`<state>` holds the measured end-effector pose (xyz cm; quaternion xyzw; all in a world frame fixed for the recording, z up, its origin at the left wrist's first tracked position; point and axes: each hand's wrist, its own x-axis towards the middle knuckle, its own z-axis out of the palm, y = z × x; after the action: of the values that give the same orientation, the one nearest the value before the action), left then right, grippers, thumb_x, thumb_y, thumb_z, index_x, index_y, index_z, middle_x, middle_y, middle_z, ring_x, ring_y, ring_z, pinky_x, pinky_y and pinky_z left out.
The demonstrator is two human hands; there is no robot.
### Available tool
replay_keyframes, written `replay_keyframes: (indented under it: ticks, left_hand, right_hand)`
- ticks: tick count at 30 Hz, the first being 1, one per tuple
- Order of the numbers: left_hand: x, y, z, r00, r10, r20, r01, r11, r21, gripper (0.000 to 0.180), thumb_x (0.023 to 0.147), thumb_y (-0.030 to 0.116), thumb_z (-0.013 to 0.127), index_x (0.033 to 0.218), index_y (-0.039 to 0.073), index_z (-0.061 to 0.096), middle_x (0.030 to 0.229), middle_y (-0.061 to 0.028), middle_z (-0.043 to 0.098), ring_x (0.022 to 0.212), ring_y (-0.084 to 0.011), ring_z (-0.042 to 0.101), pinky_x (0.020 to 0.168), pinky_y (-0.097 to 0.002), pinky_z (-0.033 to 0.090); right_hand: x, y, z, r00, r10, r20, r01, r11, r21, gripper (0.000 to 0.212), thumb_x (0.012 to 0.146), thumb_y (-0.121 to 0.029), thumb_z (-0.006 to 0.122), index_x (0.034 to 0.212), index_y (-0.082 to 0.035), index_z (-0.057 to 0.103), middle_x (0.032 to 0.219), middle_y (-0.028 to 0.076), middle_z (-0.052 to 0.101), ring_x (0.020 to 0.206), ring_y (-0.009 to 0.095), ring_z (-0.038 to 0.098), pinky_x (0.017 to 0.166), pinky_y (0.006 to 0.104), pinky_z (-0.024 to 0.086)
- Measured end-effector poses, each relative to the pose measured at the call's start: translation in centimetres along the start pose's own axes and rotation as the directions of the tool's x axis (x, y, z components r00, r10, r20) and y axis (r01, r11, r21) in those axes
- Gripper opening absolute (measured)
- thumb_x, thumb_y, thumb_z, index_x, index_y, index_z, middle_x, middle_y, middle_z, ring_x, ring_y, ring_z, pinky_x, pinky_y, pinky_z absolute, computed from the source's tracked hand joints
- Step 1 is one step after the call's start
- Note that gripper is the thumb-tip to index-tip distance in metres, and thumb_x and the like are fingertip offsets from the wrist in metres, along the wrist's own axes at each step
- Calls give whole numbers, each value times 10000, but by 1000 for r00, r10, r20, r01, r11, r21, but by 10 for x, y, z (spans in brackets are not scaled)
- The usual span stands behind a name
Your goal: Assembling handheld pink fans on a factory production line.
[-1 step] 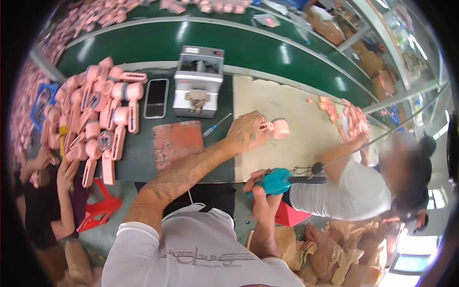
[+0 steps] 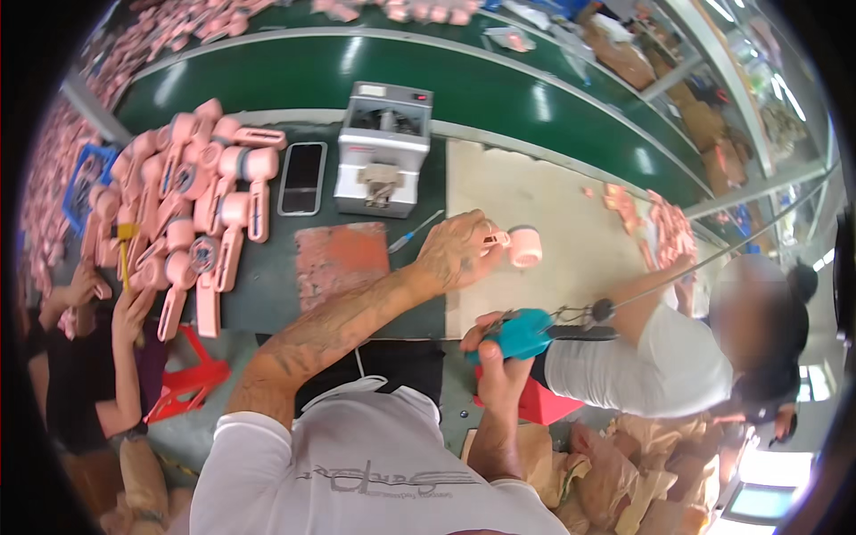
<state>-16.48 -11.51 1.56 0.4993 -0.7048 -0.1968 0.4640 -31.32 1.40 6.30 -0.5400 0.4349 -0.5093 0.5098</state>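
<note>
My left hand (image 2: 462,251) is closed around the handle of a pink handheld fan body (image 2: 526,248). Its round head, with a grey band and slots, points to the right, above the beige board (image 2: 486,174). Nearer to me, my right hand (image 2: 499,361) grips a teal electric screwdriver (image 2: 522,334), which hangs from a cable running up to the right. Its tip is hidden. The two hands are apart, and the screwdriver does not touch the fan body. A grey screw feeder (image 2: 383,147) stands beyond my left hand, with a thin blue-handled screwdriver (image 2: 415,232) lying between them.
Left on the table are a pile of pink fan bodies (image 2: 192,201), a phone (image 2: 303,178) and a worn pink mat (image 2: 341,263). Behind runs a green conveyor (image 2: 303,76). One co-worker (image 2: 642,357) sits at right; another person's hands (image 2: 132,312) hold a yellow hammer at left.
The view has shifted slightly, so the table things appear farther right. The fan body in my left hand has tilted a little, showing more of its slots. Both grips stay the same.
</note>
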Motion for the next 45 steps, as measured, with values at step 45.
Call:
replay_keyframes:
  ticks: [45]
  left_hand:
    - [-125,-53,-149,996,-72,46,55,951,303,427,942,437,683,1173,79,701,1211,-106,643,1199,-317,573,1038,-441,464]
  right_hand:
    - [129,19,155,944,-223,244,153,949,274,399,1007,-329,703,1061,55,611,757,69,596,634,161,586,571,304,487]
